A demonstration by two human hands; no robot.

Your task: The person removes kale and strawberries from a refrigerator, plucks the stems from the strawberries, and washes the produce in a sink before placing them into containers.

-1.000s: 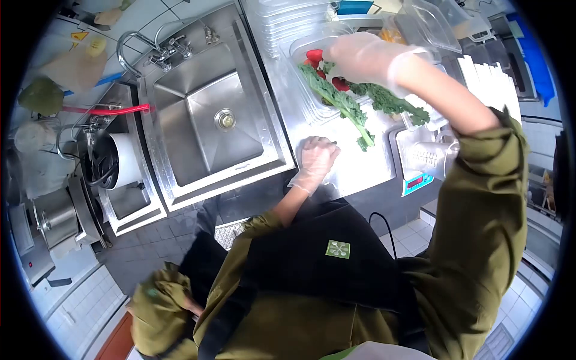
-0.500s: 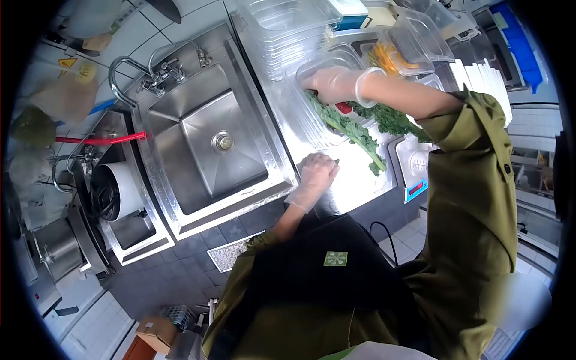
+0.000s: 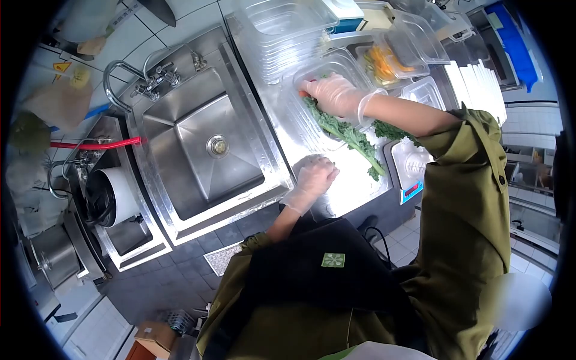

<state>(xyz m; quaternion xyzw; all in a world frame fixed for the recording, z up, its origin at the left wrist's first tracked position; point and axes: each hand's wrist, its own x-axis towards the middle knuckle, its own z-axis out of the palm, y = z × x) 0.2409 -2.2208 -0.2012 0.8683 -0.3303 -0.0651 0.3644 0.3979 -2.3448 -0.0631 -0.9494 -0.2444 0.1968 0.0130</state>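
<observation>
My right hand (image 3: 339,96), in a clear glove, reaches into a clear plastic container (image 3: 293,120). Its fingers curl downward over the end of a long kale leaf (image 3: 354,139), beside a small red piece (image 3: 304,90); what they grip is hidden. The kale leans over the container's rim, its curly end on the steel counter (image 3: 348,195). More kale (image 3: 390,131) lies under my right forearm. My left hand (image 3: 316,179), also gloved, rests on the counter near the sink with fingers curled together. A tiny green bit shows at its fingertips.
A steel sink (image 3: 204,150) with a tap (image 3: 120,84) is on the left. Stacked clear containers (image 3: 282,36) stand behind. A digital scale (image 3: 411,165) sits at the counter's right, with a tub of yellow-orange strips (image 3: 381,65) beyond. A red hose (image 3: 99,144) lies left.
My right hand has shifted slightly in the container, its fingers now more curled. The red piece shows at its left side instead of beneath it. My left hand stays nearly still.
</observation>
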